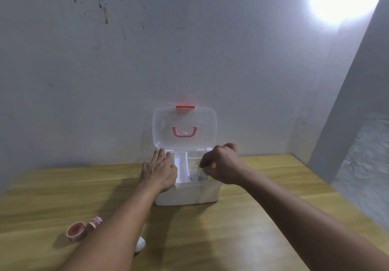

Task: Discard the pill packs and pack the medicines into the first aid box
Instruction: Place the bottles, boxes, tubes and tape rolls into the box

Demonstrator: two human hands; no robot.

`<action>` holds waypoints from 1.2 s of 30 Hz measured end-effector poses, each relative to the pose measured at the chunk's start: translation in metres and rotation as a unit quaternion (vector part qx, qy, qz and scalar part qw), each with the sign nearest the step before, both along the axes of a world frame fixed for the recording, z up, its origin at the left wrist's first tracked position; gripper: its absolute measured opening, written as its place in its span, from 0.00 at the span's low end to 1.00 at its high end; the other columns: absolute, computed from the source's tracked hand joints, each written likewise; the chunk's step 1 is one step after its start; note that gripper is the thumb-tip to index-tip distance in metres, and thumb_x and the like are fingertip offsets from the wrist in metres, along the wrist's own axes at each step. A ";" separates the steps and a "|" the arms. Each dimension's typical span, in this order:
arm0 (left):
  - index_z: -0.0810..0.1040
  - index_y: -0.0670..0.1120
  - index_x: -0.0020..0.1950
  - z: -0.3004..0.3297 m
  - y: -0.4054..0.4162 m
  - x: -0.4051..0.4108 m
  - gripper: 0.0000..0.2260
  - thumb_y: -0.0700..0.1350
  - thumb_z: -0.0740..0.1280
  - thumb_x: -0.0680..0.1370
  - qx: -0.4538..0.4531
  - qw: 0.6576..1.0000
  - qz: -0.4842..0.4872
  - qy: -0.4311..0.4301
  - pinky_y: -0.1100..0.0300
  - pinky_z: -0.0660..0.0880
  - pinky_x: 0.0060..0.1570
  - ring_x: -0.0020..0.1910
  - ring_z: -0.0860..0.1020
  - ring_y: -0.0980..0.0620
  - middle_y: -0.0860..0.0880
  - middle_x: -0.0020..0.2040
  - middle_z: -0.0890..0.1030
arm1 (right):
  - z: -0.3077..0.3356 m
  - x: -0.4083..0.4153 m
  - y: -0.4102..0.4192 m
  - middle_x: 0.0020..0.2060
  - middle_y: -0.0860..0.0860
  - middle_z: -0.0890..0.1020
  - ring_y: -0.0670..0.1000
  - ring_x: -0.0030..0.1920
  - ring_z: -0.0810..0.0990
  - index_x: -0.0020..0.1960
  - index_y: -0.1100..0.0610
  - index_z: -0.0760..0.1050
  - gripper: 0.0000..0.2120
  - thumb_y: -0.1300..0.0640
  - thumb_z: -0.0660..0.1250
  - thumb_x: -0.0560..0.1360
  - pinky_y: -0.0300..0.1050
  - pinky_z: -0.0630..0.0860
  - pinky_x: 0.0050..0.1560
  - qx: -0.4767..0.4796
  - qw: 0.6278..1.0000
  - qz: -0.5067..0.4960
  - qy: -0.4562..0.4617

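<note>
left hand [161, 170] flat on first aid box [189, 195] rim, right hand [221, 165] pinching something inside

A light yellowish wooden table [231, 228] with a smooth grained top stands pushed against a pale wall. Toward its far edge, at the middle, sits a white plastic first aid box [187, 195] with its clear lid raised upright. Near the front left lie two short rolls of tape with red and white printed wrapping: the larger roll [76, 231] rests with its red-tinted hollow facing up, and the smaller roll [95, 222] is just beside it on the right. A small white object [140, 243] lies a little further right, partly hidden behind a forearm.
</note>
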State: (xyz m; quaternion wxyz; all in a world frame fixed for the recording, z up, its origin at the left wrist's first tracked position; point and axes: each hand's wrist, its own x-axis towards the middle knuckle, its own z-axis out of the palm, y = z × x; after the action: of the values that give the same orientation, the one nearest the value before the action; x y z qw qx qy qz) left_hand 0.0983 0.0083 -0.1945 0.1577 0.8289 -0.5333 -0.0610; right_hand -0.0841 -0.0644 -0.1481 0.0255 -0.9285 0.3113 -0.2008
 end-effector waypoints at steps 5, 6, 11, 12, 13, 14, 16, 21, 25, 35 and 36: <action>0.48 0.47 0.79 -0.001 -0.001 0.001 0.25 0.49 0.47 0.81 -0.002 1.000 0.000 0.001 0.45 0.50 0.76 0.79 0.43 0.52 0.49 0.80 0.44 | -0.005 -0.003 0.001 0.42 0.43 0.85 0.46 0.49 0.78 0.46 0.47 0.82 0.08 0.56 0.65 0.72 0.47 0.59 0.58 0.014 1.000 0.009 0.018; 0.48 0.47 0.79 0.000 -0.001 0.001 0.25 0.49 0.47 0.81 -0.002 1.000 0.001 0.003 0.45 0.49 0.76 0.79 0.43 0.52 0.49 0.80 0.44 | -0.003 -0.003 0.001 0.43 0.43 0.86 0.46 0.49 0.79 0.47 0.48 0.82 0.08 0.56 0.65 0.73 0.47 0.61 0.59 0.021 1.000 0.009 0.015; 0.49 0.46 0.79 0.002 0.002 0.000 0.25 0.48 0.48 0.82 -0.040 0.999 0.000 0.033 0.44 0.47 0.76 0.79 0.43 0.51 0.48 0.80 0.43 | 0.012 0.000 -0.006 0.45 0.47 0.86 0.51 0.49 0.82 0.49 0.53 0.83 0.12 0.63 0.62 0.74 0.53 0.72 0.60 0.087 0.995 -0.005 -0.048; 0.50 0.46 0.78 0.002 0.002 0.001 0.24 0.47 0.48 0.82 -0.062 0.997 -0.002 0.051 0.44 0.47 0.76 0.79 0.43 0.51 0.48 0.80 0.44 | 0.014 0.002 -0.007 0.46 0.48 0.86 0.52 0.50 0.82 0.49 0.54 0.83 0.13 0.65 0.61 0.74 0.53 0.75 0.59 0.098 0.993 -0.007 -0.068; 0.51 0.46 0.78 0.003 0.003 0.002 0.24 0.46 0.48 0.82 -0.089 0.993 -0.004 0.077 0.44 0.46 0.76 0.79 0.44 0.51 0.48 0.80 0.45 | 0.015 0.004 -0.007 0.48 0.49 0.86 0.52 0.52 0.82 0.51 0.55 0.83 0.14 0.66 0.61 0.74 0.51 0.76 0.59 0.106 0.991 -0.009 -0.080; 0.53 0.46 0.78 0.004 0.004 0.002 0.23 0.44 0.49 0.82 -0.121 0.987 -0.003 0.109 0.45 0.47 0.77 0.79 0.45 0.51 0.48 0.80 0.47 | 0.015 0.007 -0.006 0.51 0.50 0.85 0.52 0.54 0.81 0.53 0.56 0.83 0.15 0.66 0.60 0.74 0.49 0.76 0.60 0.110 0.990 -0.010 -0.084; 0.56 0.45 0.77 0.007 0.006 0.004 0.22 0.42 0.49 0.82 -0.187 0.963 0.010 0.195 0.50 0.48 0.77 0.79 0.47 0.52 0.49 0.80 0.50 | 0.012 0.016 0.000 0.58 0.52 0.83 0.53 0.59 0.79 0.59 0.55 0.80 0.15 0.63 0.60 0.77 0.46 0.73 0.62 0.100 0.993 0.004 -0.068; 0.69 0.45 0.72 0.013 0.019 0.012 0.20 0.39 0.51 0.81 -0.276 0.920 0.031 0.277 0.55 0.61 0.71 0.74 0.62 0.48 0.47 0.75 0.65 | -0.009 0.043 0.018 0.75 0.51 0.65 0.51 0.75 0.61 0.75 0.52 0.62 0.25 0.43 0.51 0.82 0.52 0.55 0.73 0.057 0.993 0.084 0.055; 0.70 0.41 0.70 0.020 0.040 0.020 0.18 0.37 0.53 0.81 -0.291 0.912 0.072 0.280 0.61 0.63 0.64 0.71 0.67 0.46 0.45 0.72 0.70 | -0.025 0.051 0.019 0.78 0.49 0.55 0.49 0.78 0.50 0.78 0.50 0.54 0.31 0.35 0.43 0.80 0.56 0.42 0.76 0.050 0.985 0.087 0.138; 0.77 0.47 0.65 0.007 0.125 0.064 0.19 0.40 0.63 0.75 -0.141 0.967 0.063 0.201 0.56 0.71 0.65 0.65 0.76 0.48 0.47 0.65 0.79 | -0.033 0.031 0.010 0.76 0.52 0.62 0.52 0.77 0.55 0.76 0.56 0.57 0.44 0.27 0.37 0.72 0.62 0.43 0.75 -0.066 0.985 0.043 0.154; 0.79 0.49 0.63 0.003 0.136 0.066 0.19 0.41 0.63 0.73 -0.126 0.969 0.051 0.205 0.56 0.73 0.65 0.64 0.77 0.48 0.48 0.63 0.79 | -0.035 0.030 0.010 0.75 0.51 0.63 0.52 0.76 0.56 0.75 0.56 0.58 0.45 0.27 0.35 0.71 0.63 0.43 0.75 -0.075 0.984 0.046 0.155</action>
State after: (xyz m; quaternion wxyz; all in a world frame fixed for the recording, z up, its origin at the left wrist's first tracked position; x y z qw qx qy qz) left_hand 0.1648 0.1441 -0.1912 0.3698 0.7985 -0.4496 -0.1537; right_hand -0.0545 -0.0549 -0.1832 -0.0841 -0.9609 0.2526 -0.0756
